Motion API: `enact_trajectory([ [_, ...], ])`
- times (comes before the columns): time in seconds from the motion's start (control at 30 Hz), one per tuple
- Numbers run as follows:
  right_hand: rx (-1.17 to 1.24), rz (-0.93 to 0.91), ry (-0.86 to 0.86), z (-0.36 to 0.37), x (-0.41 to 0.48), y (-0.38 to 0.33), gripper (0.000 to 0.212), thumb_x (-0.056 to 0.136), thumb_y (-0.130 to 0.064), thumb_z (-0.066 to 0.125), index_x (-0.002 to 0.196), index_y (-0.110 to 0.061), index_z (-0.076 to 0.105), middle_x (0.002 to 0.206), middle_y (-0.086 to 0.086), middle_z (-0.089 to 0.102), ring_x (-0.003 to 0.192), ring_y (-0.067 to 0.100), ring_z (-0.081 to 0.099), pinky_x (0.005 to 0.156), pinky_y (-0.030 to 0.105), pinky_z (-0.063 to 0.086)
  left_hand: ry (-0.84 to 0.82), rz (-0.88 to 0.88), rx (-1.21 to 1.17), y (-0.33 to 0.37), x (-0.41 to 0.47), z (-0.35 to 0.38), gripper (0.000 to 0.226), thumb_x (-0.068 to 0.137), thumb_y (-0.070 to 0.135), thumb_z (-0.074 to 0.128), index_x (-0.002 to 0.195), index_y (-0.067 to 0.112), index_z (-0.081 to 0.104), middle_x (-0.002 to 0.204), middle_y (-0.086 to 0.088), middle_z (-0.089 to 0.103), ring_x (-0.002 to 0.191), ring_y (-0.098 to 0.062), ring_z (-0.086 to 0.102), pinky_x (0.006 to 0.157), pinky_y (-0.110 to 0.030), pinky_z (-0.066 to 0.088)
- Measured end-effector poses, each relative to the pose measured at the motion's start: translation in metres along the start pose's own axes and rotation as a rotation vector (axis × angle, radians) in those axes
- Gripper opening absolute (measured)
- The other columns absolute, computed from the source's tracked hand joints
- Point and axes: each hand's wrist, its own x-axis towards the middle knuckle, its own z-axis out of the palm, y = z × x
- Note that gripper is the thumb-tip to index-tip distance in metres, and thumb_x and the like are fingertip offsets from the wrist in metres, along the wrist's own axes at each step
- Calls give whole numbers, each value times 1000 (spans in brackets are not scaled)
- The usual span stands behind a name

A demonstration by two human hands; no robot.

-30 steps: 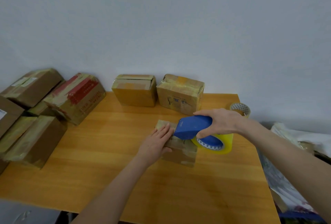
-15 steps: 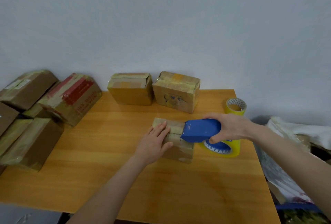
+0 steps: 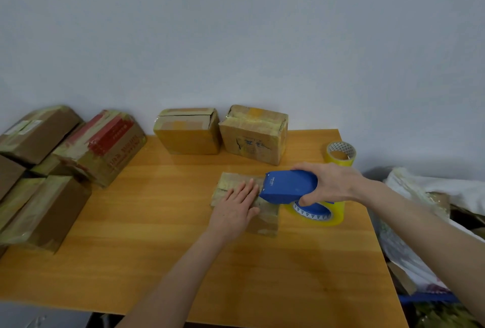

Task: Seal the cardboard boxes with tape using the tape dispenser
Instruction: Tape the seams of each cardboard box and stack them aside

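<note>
A small taped cardboard box (image 3: 265,218) lies in the middle of the wooden table (image 3: 157,236). My left hand (image 3: 236,208) presses flat on its top with straight fingers. My right hand (image 3: 332,183) grips the blue tape dispenser (image 3: 288,186), which carries a yellow tape roll (image 3: 319,211). The dispenser's front edge sits over the right part of the box top, close to my left fingertips.
Two taped boxes (image 3: 187,131) (image 3: 253,133) stand at the table's back by the wall. A spare yellow tape roll (image 3: 340,153) sits at the back right. Several stacked boxes (image 3: 99,144) crowd the left side. Bags and clutter (image 3: 420,222) lie beyond the right edge.
The dispenser has travelled to the right across the box top with my right hand. My left hand stays pressed on the box.
</note>
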Motion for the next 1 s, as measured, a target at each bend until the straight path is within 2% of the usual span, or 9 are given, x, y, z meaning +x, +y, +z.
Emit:
enact_trajectory([
  [0.2, 122, -1, -57, -5, -6, 26, 73, 50, -67, 60, 119, -58, 41, 108, -19, 57, 95, 11, 60, 86, 42, 54, -19, -10, 28, -2, -1, -5, 60, 101, 48, 17, 153, 26, -3, 160, 9, -10, 147, -9, -9, 121, -32, 1],
  [0.3, 137, 49, -81, 1, -9, 38, 69, 48, -66, 61, 114, -60, 40, 107, -18, 59, 94, 11, 62, 86, 39, 54, -25, -16, 28, 1, -2, -4, 60, 101, 49, 16, 153, 25, -2, 159, 10, -9, 147, -9, -8, 121, -32, 1],
  [0.37, 112, 49, -106, 11, -10, 36, 70, 54, -63, 64, 118, -59, 38, 108, -17, 59, 94, 12, 61, 86, 38, 54, -42, -19, 24, -1, -3, -4, 63, 99, 52, 13, 153, 25, -2, 159, 10, -10, 148, -9, -8, 121, -31, 1],
  [0.43, 101, 38, -83, 18, -8, 33, 74, 64, -55, 70, 131, -50, 38, 110, -16, 59, 97, 13, 59, 86, 37, 53, -33, -2, 4, -9, -1, -6, 77, 87, 64, -5, 153, 25, -1, 157, 12, -13, 148, -9, -7, 121, -30, 1],
  [0.53, 71, 29, -49, 22, -5, 28, 74, 71, -48, 71, 137, -44, 36, 111, -13, 60, 97, 15, 59, 83, 37, 54, -28, -6, -38, -19, -2, -9, 114, 58, 76, -37, 153, 26, 0, 154, 13, -14, 147, -9, -6, 120, -30, 0],
  [0.6, 47, 29, -55, 29, -4, 26, 75, 71, -49, 70, 137, -44, 34, 108, -13, 60, 94, 15, 60, 81, 38, 55, -19, -33, -38, -13, -2, -9, 101, 66, 73, -32, 152, 28, -4, 157, 9, -14, 147, -10, -9, 121, -33, -1],
  [0.67, 63, 44, -57, 35, -4, 25, 79, 69, -49, 68, 138, -47, 30, 109, -14, 59, 94, 15, 59, 80, 39, 55, 19, -36, -24, 1, -2, -10, 69, 87, 61, -12, 148, 30, -12, 156, 7, -17, 147, -12, -13, 120, -34, -5],
  [0.73, 59, 48, -65, 38, -5, 27, 79, 70, -49, 67, 138, -50, 27, 112, -13, 58, 96, 16, 59, 81, 39, 55, 36, 16, -54, 15, 1, -9, 51, 100, 50, 5, 144, 33, -14, 154, 10, -18, 146, -11, -14, 120, -32, -6],
  [1.0, 274, 22, -73, 40, -12, 44, 83, 66, -42, 70, 138, -50, 29, 118, -10, 57, 104, 15, 58, 91, 41, 52, 16, 45, -15, 11, 6, 6, 54, 103, 45, 11, 152, 27, -5, 154, 14, -16, 147, -9, -11, 121, -31, -3],
])
